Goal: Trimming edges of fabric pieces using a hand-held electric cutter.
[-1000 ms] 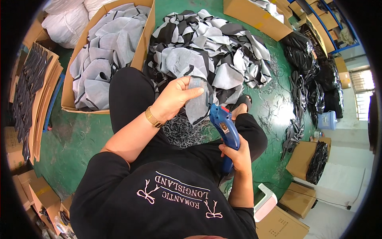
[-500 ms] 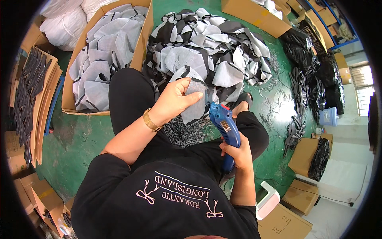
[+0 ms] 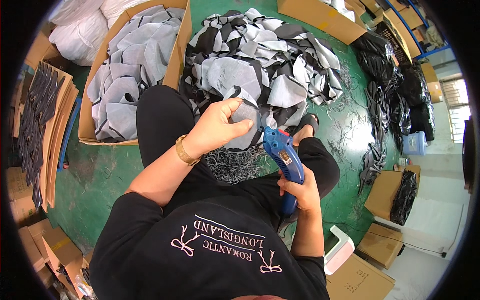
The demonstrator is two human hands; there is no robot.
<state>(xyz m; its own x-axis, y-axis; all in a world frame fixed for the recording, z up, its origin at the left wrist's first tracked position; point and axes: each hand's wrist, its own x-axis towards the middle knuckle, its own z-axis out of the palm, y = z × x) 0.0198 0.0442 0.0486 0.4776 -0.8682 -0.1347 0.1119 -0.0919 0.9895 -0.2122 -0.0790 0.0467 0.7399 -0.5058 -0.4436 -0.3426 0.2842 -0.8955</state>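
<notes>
Your left hand [image 3: 216,125] has its grip clamped on a grey fabric piece [image 3: 244,137] w/ a dark edge, pinched btwn thumb & bent index finger, approx. mid-scene. Gold-tone band [image 3: 185,151] on that wrist. Your right hand [image 3: 302,190] has its grip wrapped round the handle of a blue power tool [image 3: 282,152], red switch on top, nose aimed far-left & just beside the fabric's right edge; can't tell if they touch. Nearer than the piece, btwn your legs [image 3: 162,115], a heap of thin grey & black clippings [image 3: 232,165] lies on the green floor [image 3: 112,175]. Far side, past your hands: big fabric pile [image 3: 232,75], grey & black, w/ loose shreds [image 3: 345,90] to its right. Left of the pile, an open cardboard box [image 3: 182,42] is full of grey pieces [image 3: 132,70] w/ black edging; white sacks [image 3: 77,40] sit far left. Left of the box, dark strips [image 3: 37,115] lie on stacked cardboard sheets [image 3: 62,135]. Far right: black plastic bags [image 3: 382,57], plus a lt-blue bucket [image 3: 414,143]. Near right, a white & pinkish item [image 3: 340,255], kind unclear, is by a flat carton [image 3: 360,280].
</notes>
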